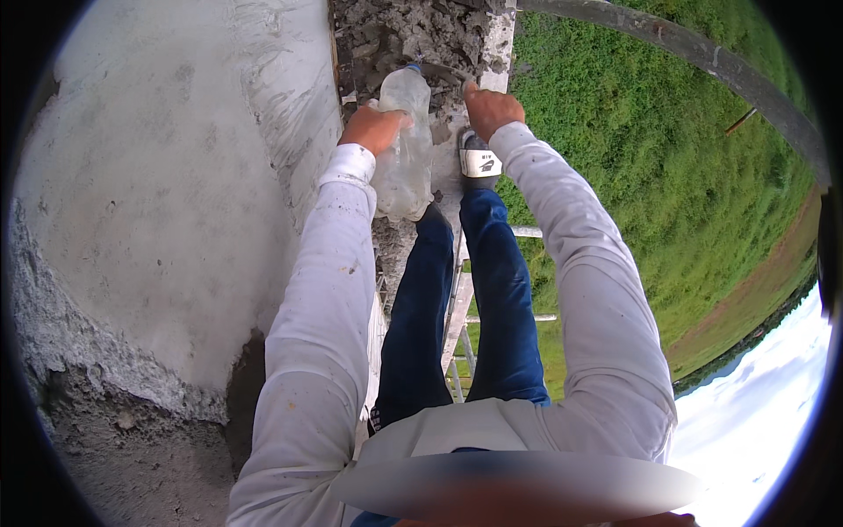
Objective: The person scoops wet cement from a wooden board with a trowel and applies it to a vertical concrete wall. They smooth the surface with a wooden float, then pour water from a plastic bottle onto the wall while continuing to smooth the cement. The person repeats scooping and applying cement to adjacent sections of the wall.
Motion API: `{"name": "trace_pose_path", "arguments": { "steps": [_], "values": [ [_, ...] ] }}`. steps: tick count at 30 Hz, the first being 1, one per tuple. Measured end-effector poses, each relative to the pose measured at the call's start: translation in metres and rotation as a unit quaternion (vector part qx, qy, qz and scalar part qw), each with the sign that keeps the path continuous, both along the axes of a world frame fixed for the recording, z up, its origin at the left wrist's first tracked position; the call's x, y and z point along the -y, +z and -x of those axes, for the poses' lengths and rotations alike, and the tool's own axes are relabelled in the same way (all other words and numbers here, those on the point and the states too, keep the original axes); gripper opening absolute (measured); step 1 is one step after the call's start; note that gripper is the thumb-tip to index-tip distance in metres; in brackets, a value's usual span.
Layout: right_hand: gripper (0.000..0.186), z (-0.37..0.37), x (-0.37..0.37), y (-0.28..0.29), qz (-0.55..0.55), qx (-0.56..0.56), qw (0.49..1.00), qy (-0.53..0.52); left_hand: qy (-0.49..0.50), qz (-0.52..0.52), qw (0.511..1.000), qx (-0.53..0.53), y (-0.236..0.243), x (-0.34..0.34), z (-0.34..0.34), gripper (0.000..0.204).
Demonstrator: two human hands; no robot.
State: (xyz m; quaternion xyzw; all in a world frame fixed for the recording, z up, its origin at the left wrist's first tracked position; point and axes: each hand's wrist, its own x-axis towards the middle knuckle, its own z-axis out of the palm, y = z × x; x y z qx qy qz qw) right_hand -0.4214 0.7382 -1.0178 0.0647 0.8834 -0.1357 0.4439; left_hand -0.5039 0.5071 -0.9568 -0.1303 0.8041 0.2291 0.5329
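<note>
My left hand (376, 128) is closed around a large clear plastic bottle (406, 176) with a blue cap or neck. The bottle's top points away from me, over grey wet mortar (373, 31) heaped on a narrow board. To its right, my right hand (493, 111) is closed at the mortar's near right edge. A slim grey hand tool (452, 72), smeared with mortar, appears to run from its fingers into the heap; its exact kind is hard to make out. The bottle looks cloudy, and its liquid level cannot be told.
A grey plastered wall (167, 202) rises close on my left, rough along its lower edge. My sandalled foot (479, 158) stands on the narrow platform. Scaffold bars (463, 316) show below. A curved grey pole (702, 57) crosses the right side over grass (650, 158).
</note>
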Motion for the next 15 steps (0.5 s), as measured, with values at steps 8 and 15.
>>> {"name": "trace_pose_path", "arguments": {
  "steps": [8,15],
  "values": [
    [0.020,0.040,-0.012,-0.016,-0.061,-0.007,0.998,0.004,-0.013,-0.008,0.999,0.051,0.001,0.000,0.013,0.066],
    [0.026,0.001,-0.016,-0.026,0.017,0.012,0.998,-0.067,0.073,-0.055,0.996,0.020,0.003,-0.009,-0.001,0.082]
  ]
}}
